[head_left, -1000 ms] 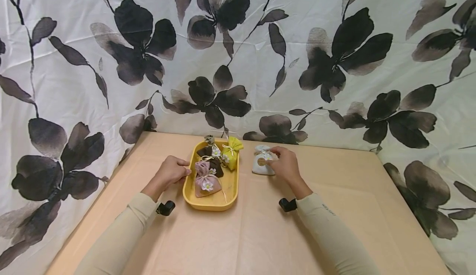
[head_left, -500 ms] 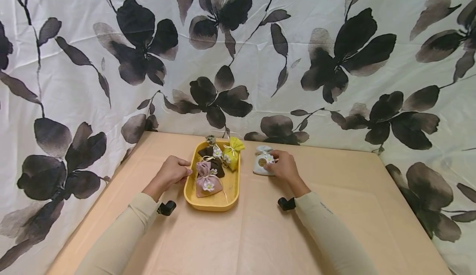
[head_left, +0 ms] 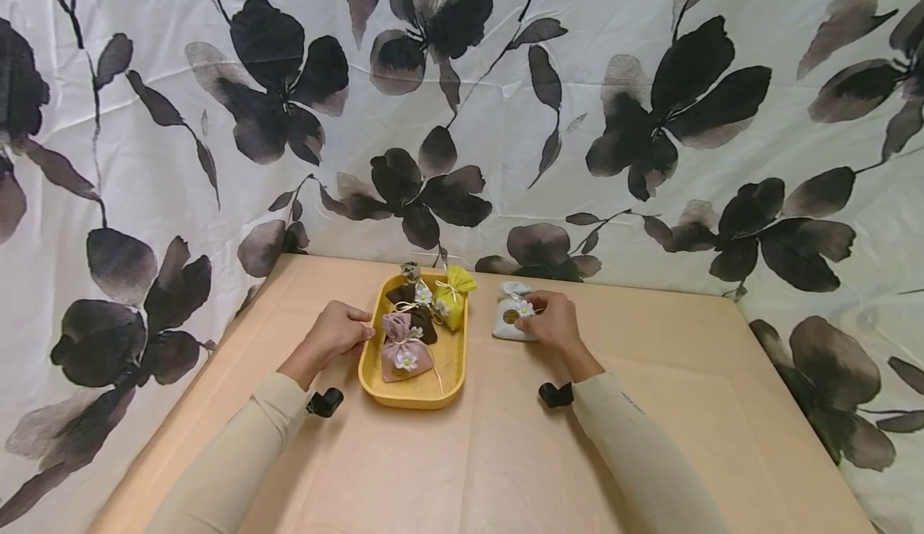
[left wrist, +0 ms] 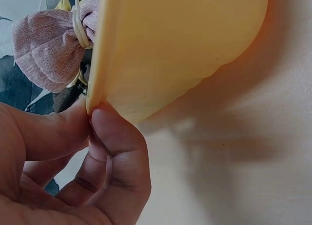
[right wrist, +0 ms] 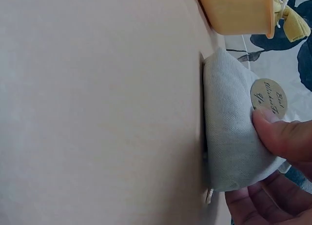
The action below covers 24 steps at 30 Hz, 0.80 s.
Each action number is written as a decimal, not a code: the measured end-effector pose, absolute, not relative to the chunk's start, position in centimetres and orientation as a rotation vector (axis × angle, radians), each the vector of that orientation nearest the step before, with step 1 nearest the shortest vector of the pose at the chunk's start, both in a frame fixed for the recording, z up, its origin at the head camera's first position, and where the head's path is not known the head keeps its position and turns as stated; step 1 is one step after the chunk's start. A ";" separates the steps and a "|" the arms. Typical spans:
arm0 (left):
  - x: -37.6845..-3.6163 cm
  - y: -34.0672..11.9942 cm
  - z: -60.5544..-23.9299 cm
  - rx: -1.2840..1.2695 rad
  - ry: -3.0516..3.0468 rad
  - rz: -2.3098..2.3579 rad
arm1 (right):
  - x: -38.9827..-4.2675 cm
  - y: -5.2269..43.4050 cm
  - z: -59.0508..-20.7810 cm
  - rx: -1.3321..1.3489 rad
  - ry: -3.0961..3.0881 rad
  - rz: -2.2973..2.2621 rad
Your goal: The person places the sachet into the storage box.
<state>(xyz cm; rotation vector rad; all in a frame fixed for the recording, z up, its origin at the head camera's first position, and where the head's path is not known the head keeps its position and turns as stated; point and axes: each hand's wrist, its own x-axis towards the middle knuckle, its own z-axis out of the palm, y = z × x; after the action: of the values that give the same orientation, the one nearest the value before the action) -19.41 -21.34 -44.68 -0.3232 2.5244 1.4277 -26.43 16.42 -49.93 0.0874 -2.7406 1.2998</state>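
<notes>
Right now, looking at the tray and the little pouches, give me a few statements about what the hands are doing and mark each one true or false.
1. The left hand pinches the rim of the yellow tray. True.
2. The white pouch lies inside the tray. False: it stands on the table, right of the tray.
3. The right hand holds the white pouch. True.
4. The pink pouch lies on the bare table. False: it lies in the tray.

A round paper tag (right wrist: 268,98) on the white fabric pouch (right wrist: 231,132), right of frame, carries handwriting beginning "Best Wishes"; the rest is unreadable.
</notes>
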 end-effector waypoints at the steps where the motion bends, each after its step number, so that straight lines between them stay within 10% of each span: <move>1: -19.4 -21.3 -44.6 -0.325 2.523 1.430 | -26.4 16.4 -49.9 0.082 -2.733 1.308; 24: -19.3 -21.2 -44.9 -0.320 2.554 1.408 | -24.6 16.9 -47.8 0.114 -2.647 1.323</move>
<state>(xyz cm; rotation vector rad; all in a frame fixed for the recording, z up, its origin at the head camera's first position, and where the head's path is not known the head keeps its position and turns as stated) -19.28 -21.17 -44.94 -0.3196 2.5541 1.4083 -24.59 16.86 -47.80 0.1138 -2.6470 1.3231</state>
